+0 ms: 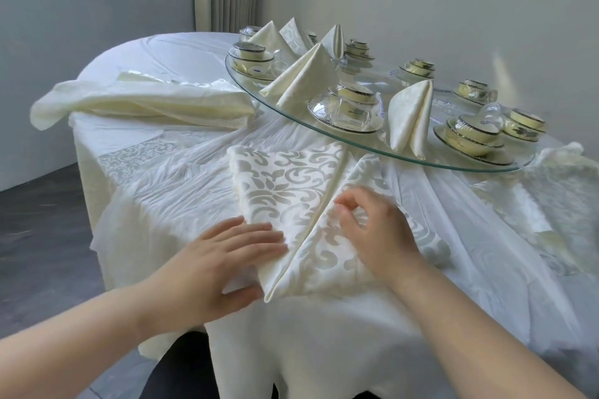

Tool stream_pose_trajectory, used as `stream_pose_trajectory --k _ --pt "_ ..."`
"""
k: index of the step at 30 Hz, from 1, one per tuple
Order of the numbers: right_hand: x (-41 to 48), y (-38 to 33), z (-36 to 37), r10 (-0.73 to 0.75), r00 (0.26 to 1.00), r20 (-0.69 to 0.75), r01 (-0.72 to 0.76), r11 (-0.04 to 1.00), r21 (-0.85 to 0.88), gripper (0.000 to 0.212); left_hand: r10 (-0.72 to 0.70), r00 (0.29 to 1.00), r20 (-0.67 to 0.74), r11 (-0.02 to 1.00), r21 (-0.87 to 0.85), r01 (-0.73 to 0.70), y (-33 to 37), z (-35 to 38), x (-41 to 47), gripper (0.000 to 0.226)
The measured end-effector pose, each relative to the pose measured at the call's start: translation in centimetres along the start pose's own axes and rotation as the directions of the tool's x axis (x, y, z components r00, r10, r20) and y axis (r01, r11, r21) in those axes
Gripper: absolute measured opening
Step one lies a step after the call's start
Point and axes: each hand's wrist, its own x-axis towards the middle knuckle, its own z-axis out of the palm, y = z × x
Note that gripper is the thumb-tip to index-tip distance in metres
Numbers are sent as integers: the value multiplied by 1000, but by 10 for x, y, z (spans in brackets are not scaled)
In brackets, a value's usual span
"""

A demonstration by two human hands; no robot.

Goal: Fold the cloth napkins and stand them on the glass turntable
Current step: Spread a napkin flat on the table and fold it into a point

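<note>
**Item: napkin [285, 185], part-folded.** Lies flat on the tablecloth [162, 191], just in front of the glass turntable's [470, 167] near rim. Two flaps meet along a centre crease, and the point faces the person.

**Left hand [223, 256].** The fingers are straight and press flat on the left flap, on the side away from the turntable.

**Right hand [376, 233].** The fingers are curled, and their tips appear to pinch the right flap beside the crease.

**On the turntable.** Five standing napkins [304, 78] among wrapped cup sets [351, 107].

**Left of the turntable.** A loose pile of napkins [146, 104], not yet folded.

**Risks, as judged.**
- The cloth looks slick, so lifting the right flap without firm pressure from the left hand could slide the crease off centre. The cone would then lean or collapse.
- Gaps between the cup sets are narrow, so a careless placement could knock a neighbouring napkin or nudge a cup.
- A push on the rim may turn the glass.
</note>
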Motion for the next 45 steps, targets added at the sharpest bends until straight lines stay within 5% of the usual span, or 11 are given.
stream_pose_trajectory --k 3,6,8,13,17,21,29,34,40,45 --pt "-28 -8 -23 32 950 312 -61 995 85 18 -33 999 -20 998 -48 32 3 -2 5 28" --pt "-57 -8 -29 -69 881 468 78 997 0 58 -50 997 -64 995 -90 44 9 -4 8 41" --pt "-65 -11 -23 -132 899 418 154 988 -21 64 -80 994 -79 992 -100 72 12 -4 13 32" --pt "-66 -11 0 -236 968 82 246 956 -161 32 -13 994 -111 999 -49 8 19 4 24 50" --pt "-59 -17 -4 -217 976 20 216 952 -215 23 4 983 -184 999 -50 -14 24 -9 35 30" --pt "-50 -30 -38 -68 995 -68 57 988 -146 18 -54 972 -230 991 -133 24 44 -44 54 43" --pt "-25 -89 -147 -2 1000 -30 13 938 347 26 -321 942 -99 884 -388 260 104 -168 109 22" --pt "-21 -119 -198 11 999 30 -27 810 585 18 -225 971 82 704 -675 220 134 -223 125 15" --pt "4 -93 -187 56 958 281 -239 695 678 15 -314 888 337 570 -681 460 104 -204 153 18" --pt "28 -29 -124 258 865 431 -479 681 554 22 -407 770 491 394 -666 633 44 -120 175 34"
